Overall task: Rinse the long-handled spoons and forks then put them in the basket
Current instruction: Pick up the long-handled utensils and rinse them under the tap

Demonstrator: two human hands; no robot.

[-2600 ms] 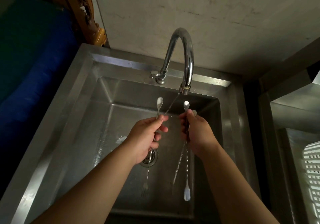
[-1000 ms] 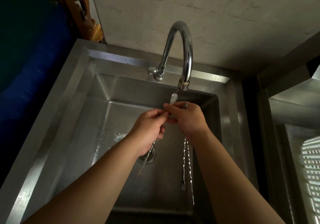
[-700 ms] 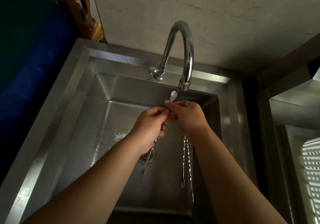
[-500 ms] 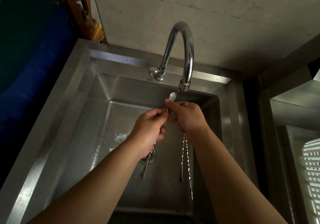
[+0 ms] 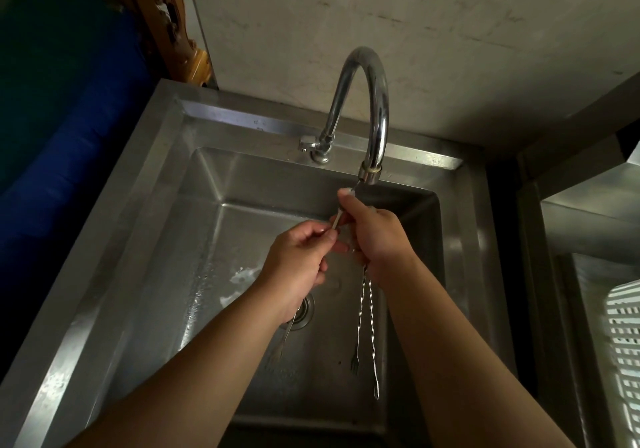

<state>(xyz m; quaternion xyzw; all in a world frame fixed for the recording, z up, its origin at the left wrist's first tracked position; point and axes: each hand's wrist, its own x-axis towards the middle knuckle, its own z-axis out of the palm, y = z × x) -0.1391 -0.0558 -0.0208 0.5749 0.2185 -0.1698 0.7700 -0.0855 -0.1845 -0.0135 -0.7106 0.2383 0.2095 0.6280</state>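
A thin silver utensil with a long handle is held up under the tap, its pale top end poking out just above the right thumb and nearly touching the faucet's outlet. The left hand pinches its stem between thumb and fingertips, fingers curled; the lower end, a small fork head, hangs out below the left wrist over the drain. The right hand is closed around the same top end and also grips two more long utensils, which dangle straight down side by side from under the palm. Their handles look twisted and shiny; one ends in small fork tines, the other reaches lower to a narrow tip too small to make out. Both hands are over a square stainless-steel sink, wet with a pale patch on its floor. The curved chrome faucet arches above. At the far right edge sits a white slotted basket.
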